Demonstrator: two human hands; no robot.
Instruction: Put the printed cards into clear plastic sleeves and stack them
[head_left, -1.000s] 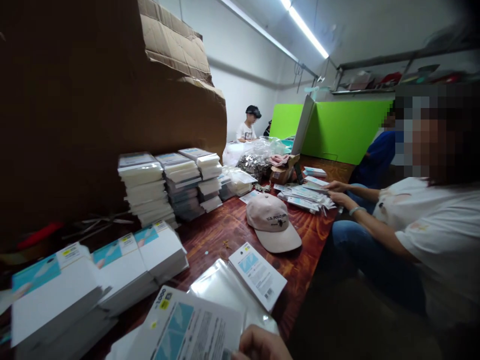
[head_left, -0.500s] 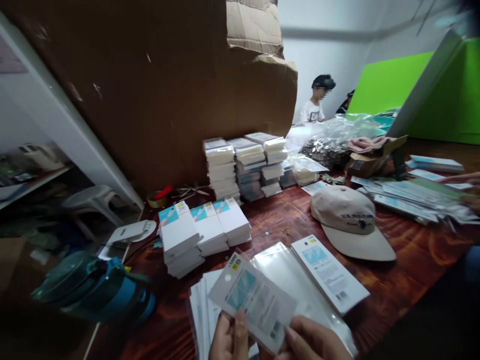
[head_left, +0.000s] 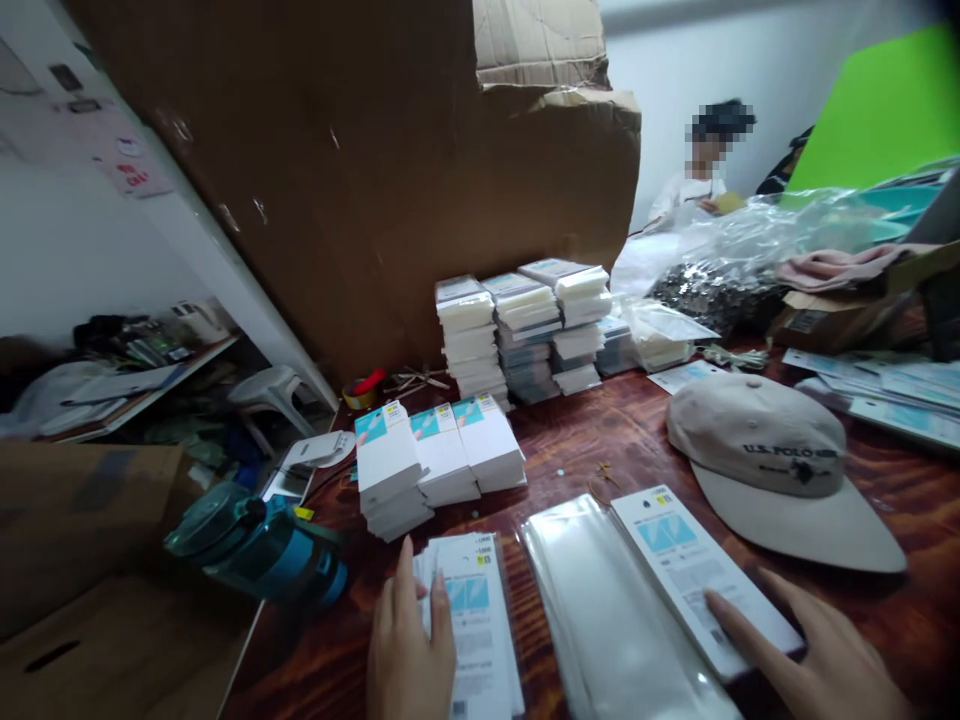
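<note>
Firstly, clock positions read from the middle of the view, largest item leading.

Bench (head_left: 555, 440): dark red wood, running from the centre down to six o'clock. Cardboard sheet (head_left: 315, 150): brown, standing at eleven. Sleeved stacks (head_left: 517, 320): near the centre, toward one. White packs (head_left: 435, 450): piled side by side, blue and yellow printing on top, at seven. Cap (head_left: 757, 440): beige, between three and four. Bottle (head_left: 262, 550): blue-green, tilted, at eight.

Clear sleeves (head_left: 622, 610): one pile, flat on the bench at five. Apparently soft, slippery and prone to cling; best lifted singly by a corner.

Left hand (head_left: 412, 640): between six and seven; fingers spread, thumb on the left card pile, forefinger along its left side. Right hand (head_left: 817, 640): at four; thumb laid on the right card pile, forefinger apart from it, beyond the right edge.

Left card pile (head_left: 480, 640): at six, edges uneven, clear film showing along the right side. Right card pile (head_left: 690, 560): at four, neatly squared, just beside the sleeves. Cards probably light, fairly stiff, smooth-faced; corners likely to crease. Best hold: both long edges, near the lower end.
</note>
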